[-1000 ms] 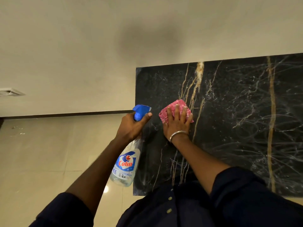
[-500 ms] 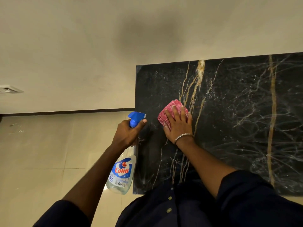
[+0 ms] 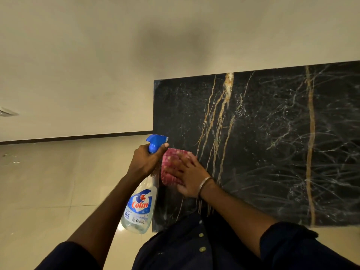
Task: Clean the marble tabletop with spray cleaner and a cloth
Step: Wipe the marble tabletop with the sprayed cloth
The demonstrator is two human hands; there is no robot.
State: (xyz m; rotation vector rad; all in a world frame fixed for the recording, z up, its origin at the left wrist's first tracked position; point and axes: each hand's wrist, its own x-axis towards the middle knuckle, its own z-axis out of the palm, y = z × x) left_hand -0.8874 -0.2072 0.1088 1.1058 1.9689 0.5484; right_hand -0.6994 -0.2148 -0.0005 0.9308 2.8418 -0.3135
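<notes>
The black marble tabletop (image 3: 272, 145) with gold and white veins fills the right half of the view. My right hand (image 3: 187, 176) lies flat on a pink checked cloth (image 3: 169, 172), pressing it onto the marble near the slab's left edge. The cloth is blurred with motion. My left hand (image 3: 145, 162) grips the neck of a clear spray bottle (image 3: 139, 207) with a blue trigger head, held just off the left edge of the slab, beside the cloth.
A cream wall rises behind the slab. Glossy beige floor tiles (image 3: 48, 191) spread out to the left, below a dark skirting line. My dark shirt and sleeves fill the bottom of the view.
My right hand has dragged the cloth down and left toward the slab's left edge. My left hand with the bottle has sunk slightly and now sits right next to the cloth.
</notes>
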